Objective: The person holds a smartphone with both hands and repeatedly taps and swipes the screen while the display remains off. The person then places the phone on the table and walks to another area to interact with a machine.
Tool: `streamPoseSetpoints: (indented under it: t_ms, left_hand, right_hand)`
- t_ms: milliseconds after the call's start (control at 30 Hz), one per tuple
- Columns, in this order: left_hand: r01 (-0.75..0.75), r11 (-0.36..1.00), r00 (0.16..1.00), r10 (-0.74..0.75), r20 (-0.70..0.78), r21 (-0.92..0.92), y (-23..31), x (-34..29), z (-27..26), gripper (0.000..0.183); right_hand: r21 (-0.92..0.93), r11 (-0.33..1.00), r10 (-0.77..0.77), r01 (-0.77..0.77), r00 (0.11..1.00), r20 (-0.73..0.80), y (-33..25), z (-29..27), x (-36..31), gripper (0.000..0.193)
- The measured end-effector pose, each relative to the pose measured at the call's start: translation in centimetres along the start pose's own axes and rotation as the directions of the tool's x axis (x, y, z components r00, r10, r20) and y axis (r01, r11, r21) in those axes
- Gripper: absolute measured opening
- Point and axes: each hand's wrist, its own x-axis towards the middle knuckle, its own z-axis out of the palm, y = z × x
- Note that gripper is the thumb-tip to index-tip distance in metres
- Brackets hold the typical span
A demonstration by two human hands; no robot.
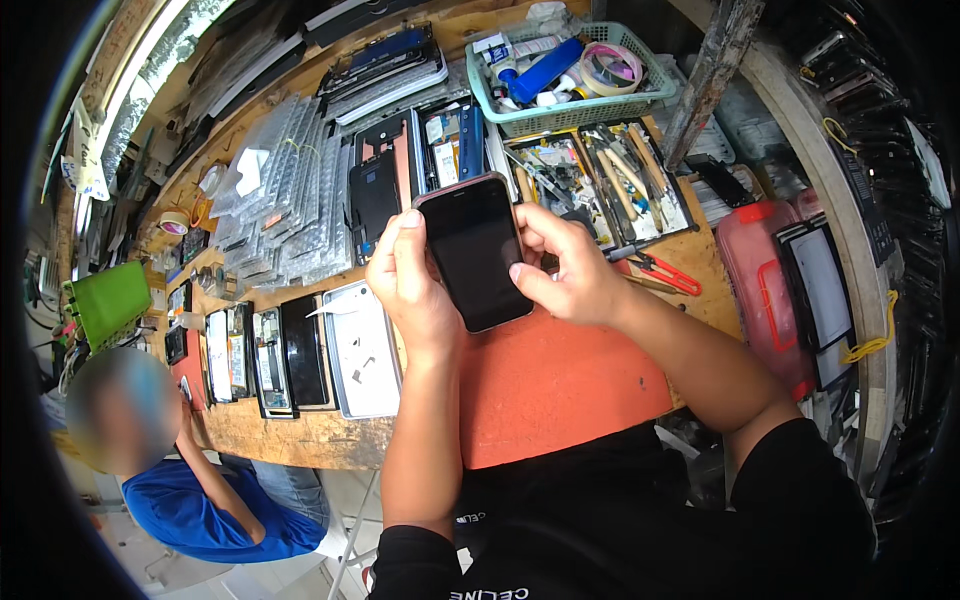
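Note:
A smartphone (470, 255) with a dark screen is held up between both of my hands, above a red work mat (560, 395). My left hand (408, 285) grips its left edge, the thumb lying along the upper side. On the opposite edge, my right hand (565, 265) has its thumb near the lower right of the screen and its other fingers behind or beside the phone. Beyond the phone lie a tray of hand tools (630, 180) and opened device parts (385, 195). Red-handled pliers (668, 273) rest right of my right hand.
A green basket (560, 122) of tapes and tubes stands at the back. Bubble-wrap sheets (285, 190) pile up at the far left. A white tray (362, 345) and opened phones (270, 360) line the left. A person in blue (220, 510) sits there. A red case (765, 290) stands right.

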Motion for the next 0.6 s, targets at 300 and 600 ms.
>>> streamPoseSetpoints:
  t_ms: [300, 600]
  left_hand:
    - [-0.017, 0.999, 1.000, 0.017, -0.012, 0.027, 0.1, 0.0, 0.5, 0.025]
    - [-0.019, 0.999, 1.000, 0.019, 0.005, 0.025, 0.2, 0.2, 0.6, 0.025]
  right_hand:
    - [0.042, 0.996, -0.074, 0.075, 0.997, -0.013, 0.6, 0.0, 0.4, 0.016]
    - [0.004, 0.997, -0.072, 0.072, 0.997, -0.013, 0.8, -0.4, 0.7, 0.012]
